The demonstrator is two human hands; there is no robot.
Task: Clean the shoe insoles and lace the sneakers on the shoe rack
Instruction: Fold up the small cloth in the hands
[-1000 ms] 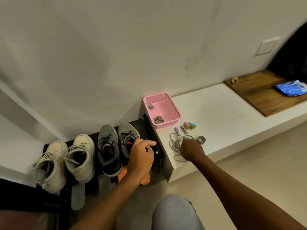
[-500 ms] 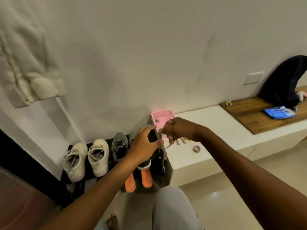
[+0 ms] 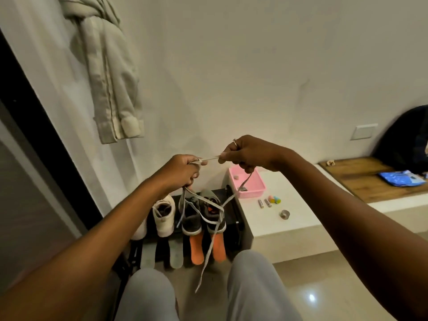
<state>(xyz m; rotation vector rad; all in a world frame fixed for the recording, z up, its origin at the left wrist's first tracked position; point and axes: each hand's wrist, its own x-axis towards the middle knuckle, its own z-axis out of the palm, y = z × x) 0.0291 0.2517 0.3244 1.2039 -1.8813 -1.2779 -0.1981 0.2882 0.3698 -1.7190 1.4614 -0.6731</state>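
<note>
You hold shoelace (image 3: pixel 209 163) in air above shoe rack (image 3: pixel 238 218). Left hand (image 3: pixel 183 172) grips bunched part, right hand (image 3: pixel 245 156) pinches it taut. Rest dangles over grey sneakers (image 3: pixel 201 214). Step: likely untangling. Next: find free tip, thread lowest eyelet.

We're seeing dim, warm light washing the wall (image 3: pixel 254 66), a glare spot gleaming on the floor (image 3: pixel 311 297) at five o'clock. Edges are bowing at nine and three o'clock, and the lace (image 3: pixel 209 164) is smearing softly at centre.
</note>
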